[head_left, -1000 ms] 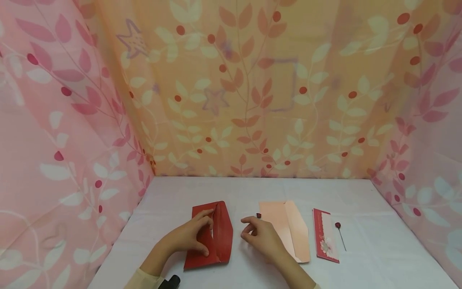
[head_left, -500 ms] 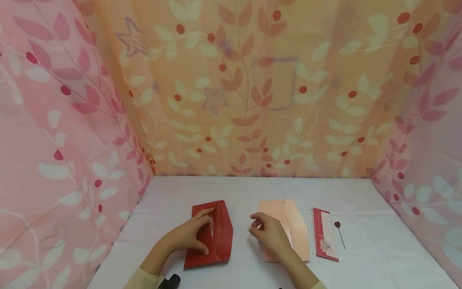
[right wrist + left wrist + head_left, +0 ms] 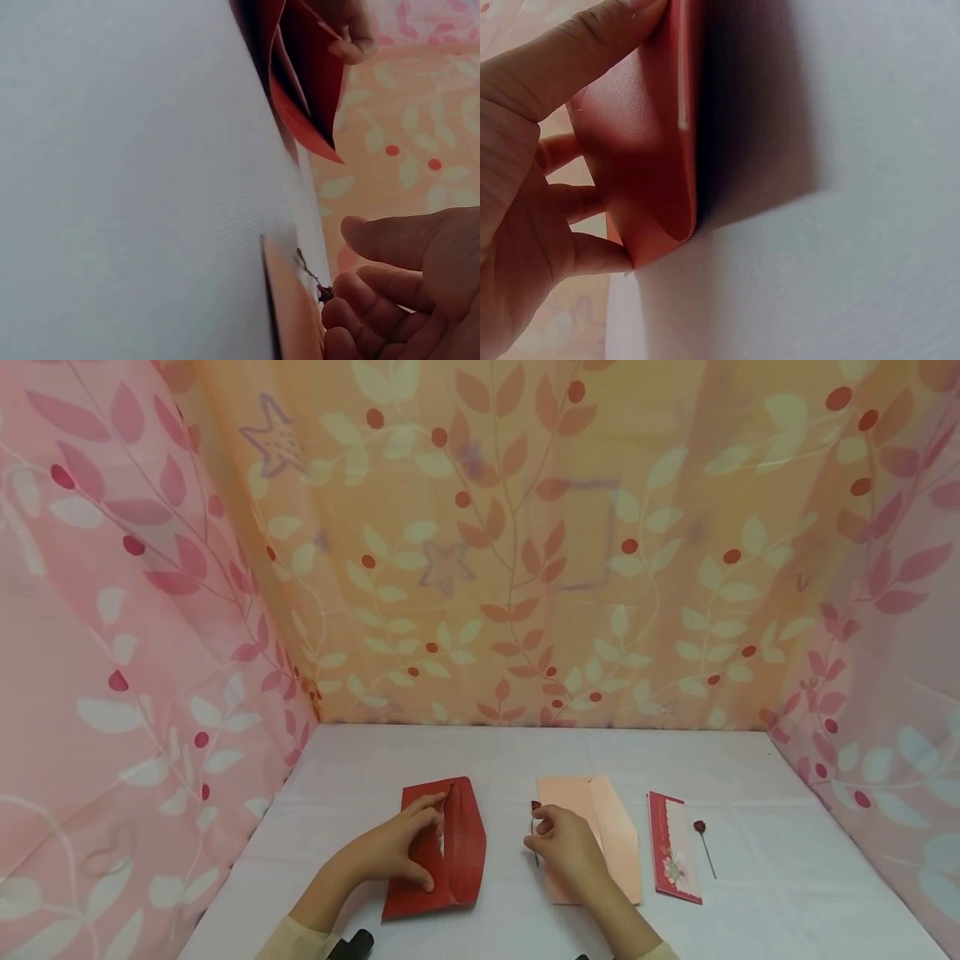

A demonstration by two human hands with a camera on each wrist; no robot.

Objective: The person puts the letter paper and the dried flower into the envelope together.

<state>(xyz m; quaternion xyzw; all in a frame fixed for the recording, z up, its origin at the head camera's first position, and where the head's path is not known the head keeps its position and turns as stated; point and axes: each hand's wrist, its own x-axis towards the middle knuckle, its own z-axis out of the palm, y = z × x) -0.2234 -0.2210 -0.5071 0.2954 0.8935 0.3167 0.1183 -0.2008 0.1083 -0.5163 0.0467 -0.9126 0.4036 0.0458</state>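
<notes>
Tabletop (image 3: 375, 747): left hand (image 3: 397, 850) grips red envelope (image 3: 452, 860), lengthwise forward, flap (image 3: 470, 843) rightward; right hand (image 3: 573, 850) relaxed.

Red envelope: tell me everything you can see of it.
The red envelope looks like smooth paper. It lies on the white cloth, its flap unfolded toward the person's right. The left hand grips its body with bent fingers, and the mouth gapes, as the left wrist view confirms. A pale strip shows at the opening; I cannot tell what it is.
</notes>
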